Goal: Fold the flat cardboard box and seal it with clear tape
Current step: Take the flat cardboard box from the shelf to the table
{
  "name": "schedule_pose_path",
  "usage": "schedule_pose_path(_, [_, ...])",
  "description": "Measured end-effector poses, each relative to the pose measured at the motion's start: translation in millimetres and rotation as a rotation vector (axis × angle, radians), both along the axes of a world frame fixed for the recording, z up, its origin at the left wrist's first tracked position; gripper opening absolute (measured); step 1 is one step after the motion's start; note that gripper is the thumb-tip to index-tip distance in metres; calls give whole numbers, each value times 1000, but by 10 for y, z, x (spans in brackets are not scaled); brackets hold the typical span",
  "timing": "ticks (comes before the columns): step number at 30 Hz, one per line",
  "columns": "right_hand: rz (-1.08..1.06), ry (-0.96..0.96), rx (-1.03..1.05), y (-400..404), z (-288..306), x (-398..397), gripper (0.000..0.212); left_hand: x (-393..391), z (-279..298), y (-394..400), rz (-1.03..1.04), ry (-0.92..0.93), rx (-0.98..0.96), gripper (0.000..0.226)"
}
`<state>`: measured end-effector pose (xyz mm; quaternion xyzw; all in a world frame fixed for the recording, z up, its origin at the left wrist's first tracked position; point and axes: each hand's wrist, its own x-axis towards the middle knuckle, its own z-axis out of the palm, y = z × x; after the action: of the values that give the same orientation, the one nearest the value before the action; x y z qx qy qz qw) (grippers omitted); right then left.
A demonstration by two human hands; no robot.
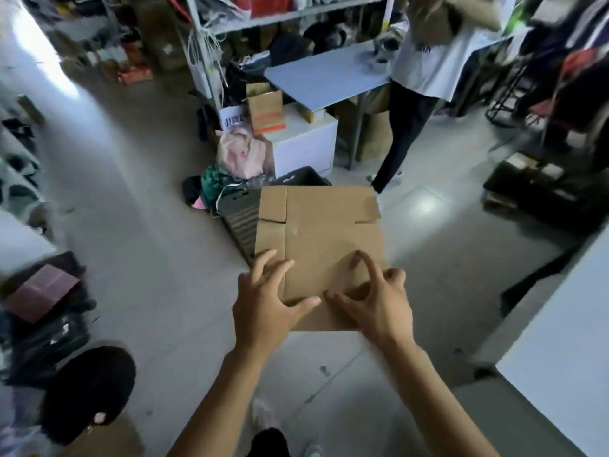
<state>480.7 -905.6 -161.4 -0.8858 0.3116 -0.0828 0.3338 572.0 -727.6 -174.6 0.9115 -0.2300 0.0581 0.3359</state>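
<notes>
Cardboard box is flat, held in the air over the floor, long axis running away from the person. Left hand pinches its near-left edge; right hand claws the near flap. No tape in view.

Glossy grey floor, cluttered shelving
</notes>
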Motion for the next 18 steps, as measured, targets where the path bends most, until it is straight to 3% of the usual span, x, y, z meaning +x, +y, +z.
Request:
schedule_pose_path(11, [-393, 41, 2, -1634, -126, 756, 87, 1389, -209, -2131, -405, 28, 1, 72])
schedule_pose_path(18, [-717, 5, 58, -2562, -190, 801, 89, 1784, -73, -3603, -717, 0, 13, 69])
